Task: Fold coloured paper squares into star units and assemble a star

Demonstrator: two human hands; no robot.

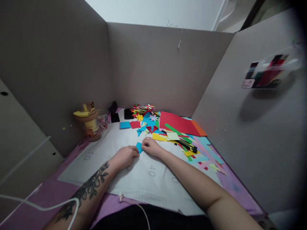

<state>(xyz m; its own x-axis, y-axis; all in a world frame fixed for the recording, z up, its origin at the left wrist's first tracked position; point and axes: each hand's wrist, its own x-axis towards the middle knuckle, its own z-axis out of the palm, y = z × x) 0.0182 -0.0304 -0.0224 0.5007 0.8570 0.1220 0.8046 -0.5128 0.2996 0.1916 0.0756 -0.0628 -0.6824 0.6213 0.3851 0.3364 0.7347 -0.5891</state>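
Here, hands (126, 156) pinch blue paper (139, 147); bin (273, 67), red items (265, 78).

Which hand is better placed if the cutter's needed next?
Likely the right hand: the black-and-yellow cutter lies on its side. The left hand is farther off, with the right arm in between. Both hands are at the small blue paper, so neither looks free.

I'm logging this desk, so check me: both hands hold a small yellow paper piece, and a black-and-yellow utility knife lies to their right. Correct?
Not quite: in the head view, the small paper piece is blue. The left hand and right hand do hold it, and the black-and-yellow utility knife lies to their right.
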